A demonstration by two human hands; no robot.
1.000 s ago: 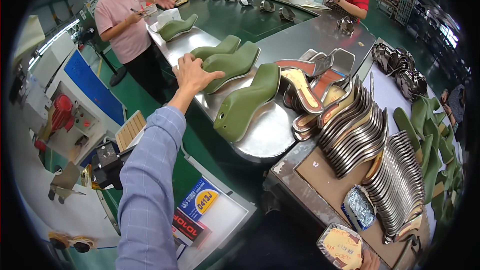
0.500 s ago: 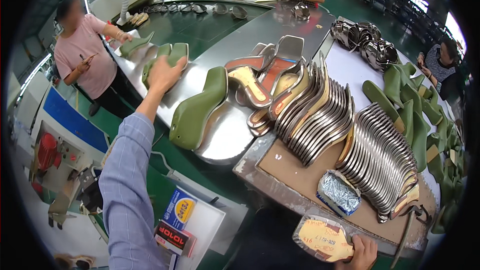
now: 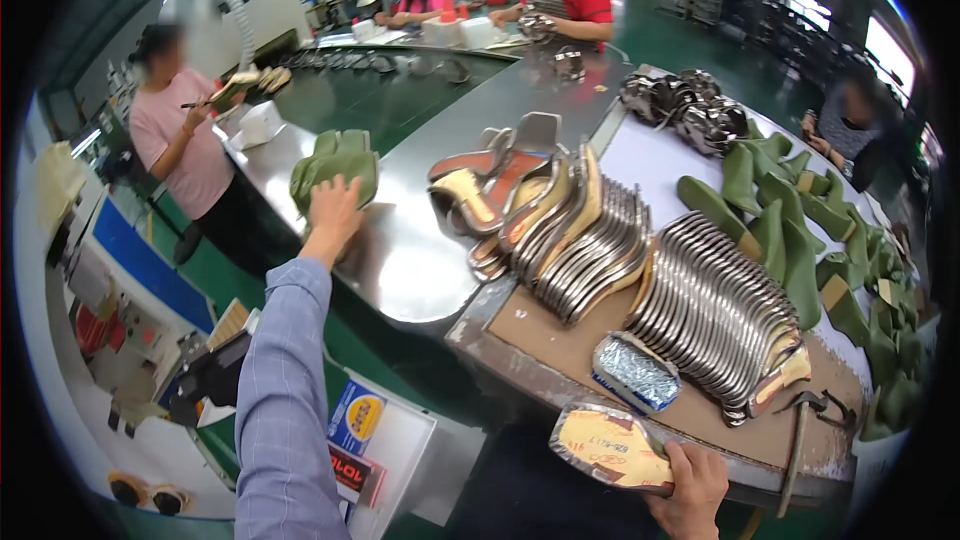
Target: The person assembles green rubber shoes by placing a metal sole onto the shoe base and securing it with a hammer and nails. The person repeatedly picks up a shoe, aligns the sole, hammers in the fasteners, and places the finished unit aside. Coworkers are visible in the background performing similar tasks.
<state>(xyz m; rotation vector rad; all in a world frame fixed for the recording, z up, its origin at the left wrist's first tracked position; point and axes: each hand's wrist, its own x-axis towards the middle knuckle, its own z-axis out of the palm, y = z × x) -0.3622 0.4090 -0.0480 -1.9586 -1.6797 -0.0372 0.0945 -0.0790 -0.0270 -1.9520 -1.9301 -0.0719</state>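
My left hand (image 3: 335, 212) reaches out over the metal table, its fingers stretched and spread against the near side of a bunch of green shoe lasts (image 3: 340, 158). My right hand (image 3: 692, 485) grips the narrow end of a shoe insole (image 3: 610, 448), low at the front of the bench. That insole shows a cream underside with a silvery, folded rim and brown patches. Beyond it stand two rows of shiny curved insoles (image 3: 710, 310), packed upright side by side. More insoles with cream and reddish undersides (image 3: 470, 202) lie in a loose heap at the rows' far left.
A box of small metal nails or tacks (image 3: 635, 370) sits on the brown board (image 3: 540, 335); a hammer (image 3: 797, 440) lies at its right edge. Many green lasts (image 3: 800, 250) cover the right side. Coworkers stand around the tables. Small boxes (image 3: 355, 418) rest on a white tray.
The single green last on the near table end has joined the bunch under my left hand. My view has shifted. The person in pink has lifted an item off the table. My right hand keeps its insole.
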